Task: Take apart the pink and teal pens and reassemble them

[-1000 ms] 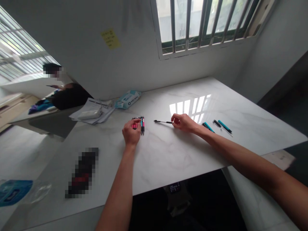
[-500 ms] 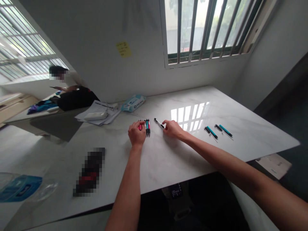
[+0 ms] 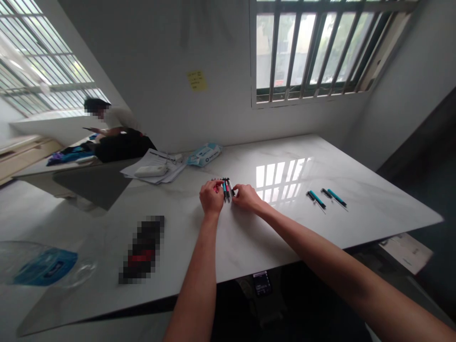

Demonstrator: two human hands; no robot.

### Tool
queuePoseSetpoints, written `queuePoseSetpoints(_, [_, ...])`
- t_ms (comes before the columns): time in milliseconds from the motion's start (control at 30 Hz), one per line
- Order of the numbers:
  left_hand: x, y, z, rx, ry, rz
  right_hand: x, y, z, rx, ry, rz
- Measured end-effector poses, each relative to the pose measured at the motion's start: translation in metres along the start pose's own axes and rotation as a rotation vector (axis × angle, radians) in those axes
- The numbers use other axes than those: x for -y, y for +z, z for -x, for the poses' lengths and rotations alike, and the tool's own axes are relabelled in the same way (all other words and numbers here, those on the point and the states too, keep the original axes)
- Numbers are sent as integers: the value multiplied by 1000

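Observation:
My left hand (image 3: 211, 197) curls over a row of click pens (image 3: 225, 190) lying side by side on the table. Red and teal barrels with dark tips show past its fingers, and the rest of the row is hidden under the hand. Pinched in my right hand (image 3: 246, 196) is a white pen with a black grip (image 3: 231, 187), lined up against the row's right side. Farther right lie parts of two pens: a teal barrel (image 3: 317, 198) and a second teal barrel (image 3: 337, 196), each beside a short black piece and a thin refill.
A wet-wipe pack (image 3: 205, 155) and papers (image 3: 153, 166) lie by the wall. On the left are a plastic bottle (image 3: 46, 265) and a blurred dark object (image 3: 142, 249). A phone (image 3: 261, 283) is below the table edge. Another person (image 3: 117, 116) sits at the back left.
My right hand has brought the white pen left, from a slant apart from the row to right beside it. My left hand stays on the pens. The whole view has shifted slightly.

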State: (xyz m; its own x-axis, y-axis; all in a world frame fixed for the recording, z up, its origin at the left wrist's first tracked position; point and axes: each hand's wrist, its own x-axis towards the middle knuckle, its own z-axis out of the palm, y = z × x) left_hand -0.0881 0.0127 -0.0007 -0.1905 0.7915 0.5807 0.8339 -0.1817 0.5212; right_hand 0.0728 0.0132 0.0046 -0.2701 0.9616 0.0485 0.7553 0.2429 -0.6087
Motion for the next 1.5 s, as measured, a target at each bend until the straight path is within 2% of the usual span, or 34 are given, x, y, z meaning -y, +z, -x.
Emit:
queuePoseSetpoints(267, [-11,2,5,51,15,-1,2,1,3,16,-45,-40])
queuePoseSetpoints(400, [-14,8,8,70,49,29,-16,-17,13,43,-136,-105])
queuePoseSetpoints(467, [-17,11,10,79,82,56,-36,-37,21,54,-249,-127])
queuePoseSetpoints(567, [-22,17,11,120,114,85,-79,-81,37,30,-409,-127])
queuePoseSetpoints(667, [-31,21,14,180,126,103,-128,-132,56,-35,-382,-68])
queuePoseSetpoints(767, [-39,22,17,215,153,119,-172,-175,74,-37,-324,49])
queuePoseSetpoints(900, [-44,22,20,247,169,125,-210,-207,95,47,-265,145])
queuePoseSetpoints(1033, [-44,22,20,242,167,121,-227,-213,109,154,-229,148])
queuePoseSetpoints(1100, [-44,22,20,235,170,121,-229,-210,113,164,-227,129])
queuePoseSetpoints(1267, [-45,23,19,255,176,111,-227,-199,114,109,-229,100])
queuePoseSetpoints(1400, [-47,22,19,256,186,115,-228,-199,111,91,-220,92])
queuePoseSetpoints(1500, [-49,21,20,250,176,136,-222,-199,107,-10,-222,64])
